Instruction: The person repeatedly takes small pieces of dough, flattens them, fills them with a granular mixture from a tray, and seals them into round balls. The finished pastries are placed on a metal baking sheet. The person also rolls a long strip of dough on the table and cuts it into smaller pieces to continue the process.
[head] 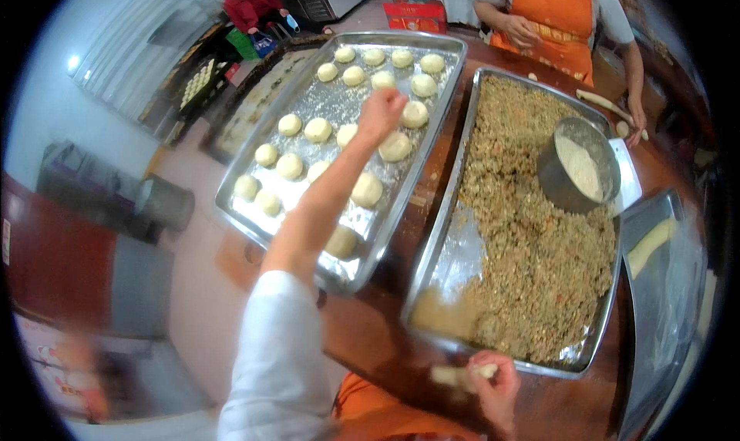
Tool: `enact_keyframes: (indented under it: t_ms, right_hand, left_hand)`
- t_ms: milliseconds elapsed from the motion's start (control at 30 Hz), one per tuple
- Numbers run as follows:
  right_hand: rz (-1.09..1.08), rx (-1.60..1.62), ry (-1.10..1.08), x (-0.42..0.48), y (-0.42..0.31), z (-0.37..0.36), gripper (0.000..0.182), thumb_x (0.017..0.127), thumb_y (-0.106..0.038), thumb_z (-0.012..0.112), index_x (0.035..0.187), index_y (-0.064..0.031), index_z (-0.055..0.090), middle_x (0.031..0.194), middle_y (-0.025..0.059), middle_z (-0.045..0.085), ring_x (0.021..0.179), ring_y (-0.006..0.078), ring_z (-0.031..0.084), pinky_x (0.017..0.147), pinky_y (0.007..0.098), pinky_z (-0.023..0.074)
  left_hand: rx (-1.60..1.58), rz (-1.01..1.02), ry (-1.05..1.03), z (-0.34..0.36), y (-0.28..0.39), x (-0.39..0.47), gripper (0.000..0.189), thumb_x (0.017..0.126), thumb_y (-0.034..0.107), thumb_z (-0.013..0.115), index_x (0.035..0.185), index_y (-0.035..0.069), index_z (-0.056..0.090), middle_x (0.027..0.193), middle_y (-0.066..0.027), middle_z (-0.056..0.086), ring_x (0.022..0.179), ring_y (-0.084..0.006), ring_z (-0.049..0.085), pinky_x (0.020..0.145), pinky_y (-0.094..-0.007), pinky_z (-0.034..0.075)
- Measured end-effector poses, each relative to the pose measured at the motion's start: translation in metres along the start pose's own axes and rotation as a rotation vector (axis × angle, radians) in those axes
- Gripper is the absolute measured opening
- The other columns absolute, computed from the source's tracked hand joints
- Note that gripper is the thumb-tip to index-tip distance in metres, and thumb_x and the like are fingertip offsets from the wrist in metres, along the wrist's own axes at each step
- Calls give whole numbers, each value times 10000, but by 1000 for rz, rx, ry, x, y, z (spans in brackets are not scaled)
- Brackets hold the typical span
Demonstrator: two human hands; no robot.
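My left hand (pixel 381 114) reaches over a metal baking tray (pixel 263 117) of pale round dough balls (pixel 318 130). Its fingers are curled just below one dough ball (pixel 383 80) in the upper rows; whether they touch or hold anything is hidden. Some balls at the tray's right side, such as a flattened one (pixel 395 147), have a dip in the top. My right hand (pixel 498 383) is low, by the table's near edge, pinching a blurred strip of dough (pixel 451 375). Just beyond it lies a second tray (pixel 442 250) spread with brown crumbly filling (pixel 537 267).
A metal pot (pixel 569 192) of pale powder sits in the filling beside a white scraper (pixel 627 169). Right, a dough roll (pixel 653 247) rests on a plastic-covered tray (pixel 665 308). Across the table, a co-worker in an orange apron (pixel 549 24) touches dough. Another person (pixel 251 7) sits behind.
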State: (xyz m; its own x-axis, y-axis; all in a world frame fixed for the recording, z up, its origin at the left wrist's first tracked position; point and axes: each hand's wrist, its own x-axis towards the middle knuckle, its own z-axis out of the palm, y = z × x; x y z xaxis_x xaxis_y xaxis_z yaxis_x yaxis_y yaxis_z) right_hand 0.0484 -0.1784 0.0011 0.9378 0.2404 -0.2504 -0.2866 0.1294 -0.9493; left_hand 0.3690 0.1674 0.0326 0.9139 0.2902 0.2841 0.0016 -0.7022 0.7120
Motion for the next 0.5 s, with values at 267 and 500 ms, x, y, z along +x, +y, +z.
enact_keyframes:
  t_ms: [267,500]
  right_hand:
    - [7,73,-77,-5,-11,4,553,699,18,703,1143,-64,383,878,49,566,786,115,559,691,235,476]
    - [-117,100,-143,-17,-3,25,218,865,-37,537,1071,16,489,968,76,591,801,115,571,632,237,507]
  left_hand:
    - [-405,152,-200,-66,83,-203,277,836,121,585,1091,17,562,889,-52,605,758,-95,548,649,-211,444]
    - [-419,291,-482,-40,111,-356,397,775,63,640,1151,12,522,995,-81,573,824,-121,567,706,-222,465]
